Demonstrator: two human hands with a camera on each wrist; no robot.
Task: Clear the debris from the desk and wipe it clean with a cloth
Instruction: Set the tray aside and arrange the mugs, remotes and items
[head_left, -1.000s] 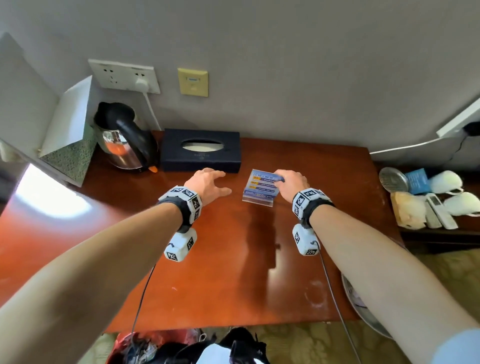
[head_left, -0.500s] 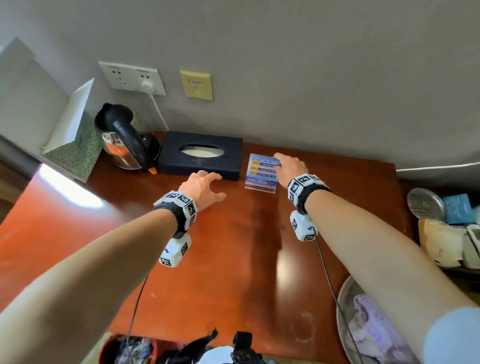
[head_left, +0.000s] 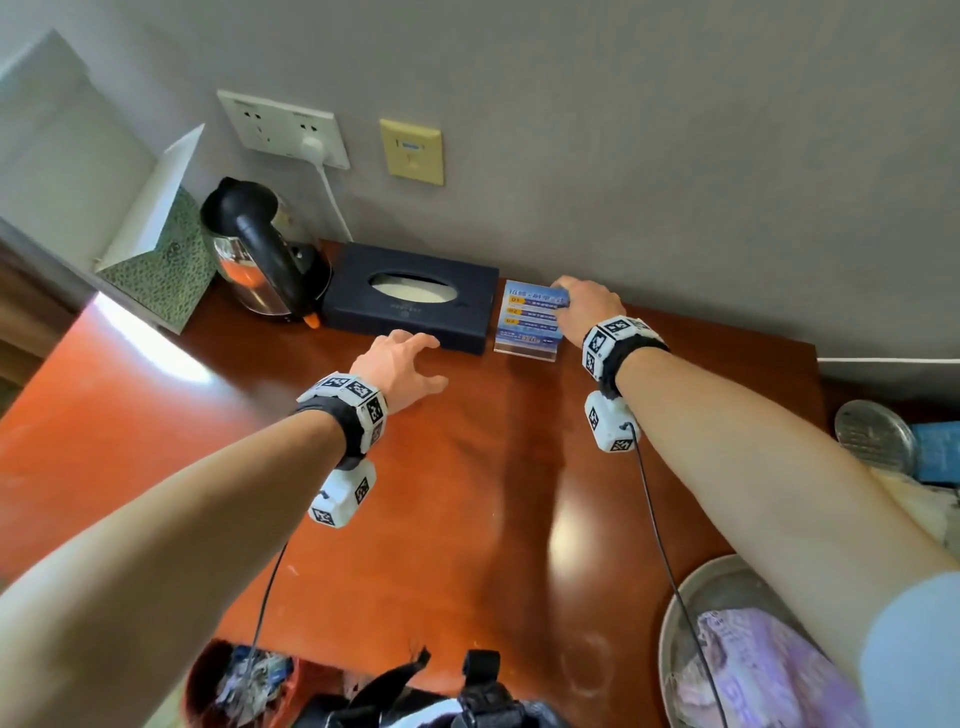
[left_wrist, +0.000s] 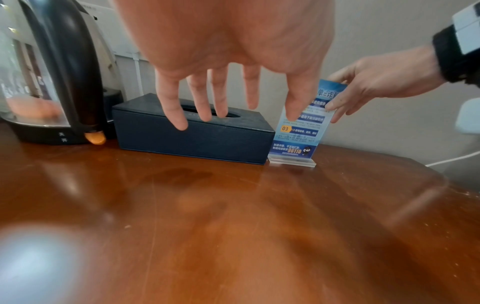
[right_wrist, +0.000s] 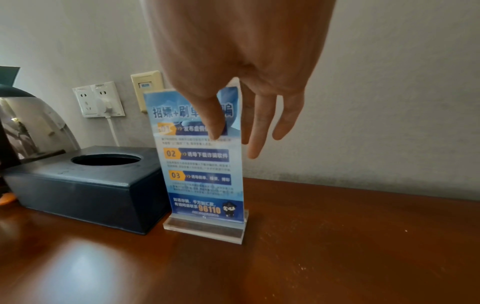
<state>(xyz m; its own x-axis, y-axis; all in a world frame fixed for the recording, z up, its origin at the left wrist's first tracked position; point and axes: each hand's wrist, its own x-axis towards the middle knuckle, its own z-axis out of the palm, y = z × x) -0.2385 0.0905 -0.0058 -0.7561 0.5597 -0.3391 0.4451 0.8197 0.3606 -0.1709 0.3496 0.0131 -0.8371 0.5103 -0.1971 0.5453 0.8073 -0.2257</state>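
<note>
A clear acrylic sign stand (head_left: 530, 318) with a blue printed card stands upright on the red-brown desk (head_left: 467, 493), near the wall and just right of the dark tissue box (head_left: 410, 297). My right hand (head_left: 588, 306) pinches the stand's top, thumb on the front (right_wrist: 215, 123) and fingers behind. The stand's base (right_wrist: 205, 228) rests on the wood. My left hand (head_left: 401, 364) hovers with spread fingers (left_wrist: 179, 115) just in front of the tissue box (left_wrist: 192, 133), holding nothing. A purple cloth (head_left: 753, 670) lies in a metal basin (head_left: 675, 608) at lower right.
A steel kettle with a black handle (head_left: 260, 249) stands left of the tissue box, plugged into a wall socket (head_left: 283, 130). A red bin (head_left: 208, 670) holding scraps sits below the desk's front edge. Cups and small items crowd a low shelf at right (head_left: 878, 436).
My right hand has carried the sign stand from mid-desk back to the wall, next to the tissue box. My left hand has moved forward towards the tissue box.
</note>
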